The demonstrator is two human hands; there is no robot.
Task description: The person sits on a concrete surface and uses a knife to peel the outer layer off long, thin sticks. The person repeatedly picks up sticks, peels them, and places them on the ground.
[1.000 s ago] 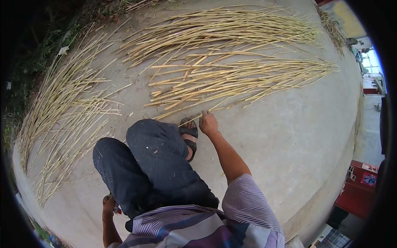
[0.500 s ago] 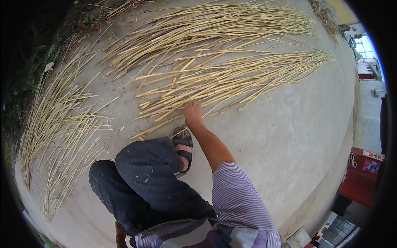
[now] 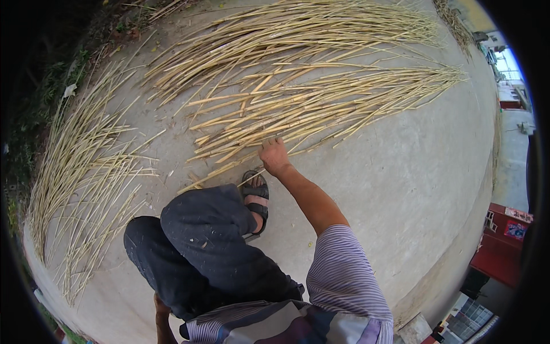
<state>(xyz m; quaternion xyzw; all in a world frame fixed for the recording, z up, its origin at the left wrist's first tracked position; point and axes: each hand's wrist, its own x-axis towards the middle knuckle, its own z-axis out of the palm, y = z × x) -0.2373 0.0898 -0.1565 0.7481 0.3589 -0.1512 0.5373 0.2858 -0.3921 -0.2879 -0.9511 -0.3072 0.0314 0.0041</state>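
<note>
R hand [image 3: 274,156], frame ctr, rests on pale split stalks [image 3: 298,106]; grip state unclear. L hand [image 3: 160,305] bottom, grip hidden.

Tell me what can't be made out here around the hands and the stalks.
Head view only:
- Left hand: mostly hidden behind the knee at the lower edge; grip unclear.
- Right hand: seen from the back, fingers among the stalks; whether it grips one cannot be told.
- Stalk tips, top: cut off by the dark rim.

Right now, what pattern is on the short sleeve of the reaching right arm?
Thin purple and white stripes on the short sleeve, head view.
</note>
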